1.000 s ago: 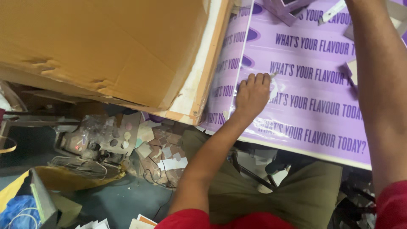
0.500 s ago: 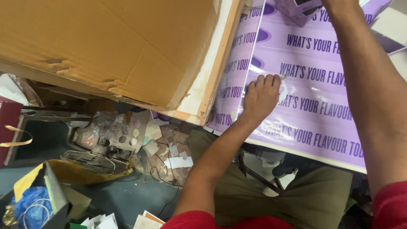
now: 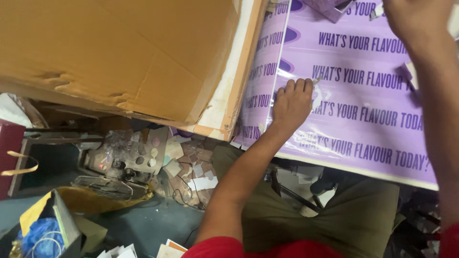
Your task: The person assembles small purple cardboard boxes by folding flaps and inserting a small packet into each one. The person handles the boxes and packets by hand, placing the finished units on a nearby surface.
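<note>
From the head camera, the left hand (image 3: pixel 292 102) is pressing knuckles-up, fingers curled, on a clear plastic film (image 3: pixel 306 129) lying over the glossy purple printed sheet (image 3: pixel 363 95) on the desk (image 3: pixel 334 165). The film is looking only partly smoothed: wrinkles and glare are showing around the hand, so most of the laying-down seems left. The right hand (image 3: pixel 416 16) is hovering near the sheet's far edge, well apart from the left; whether it is gripping anything I cannot tell. A large brown cardboard panel (image 3: pixel 110 52) is lying beside the sheet.
</note>
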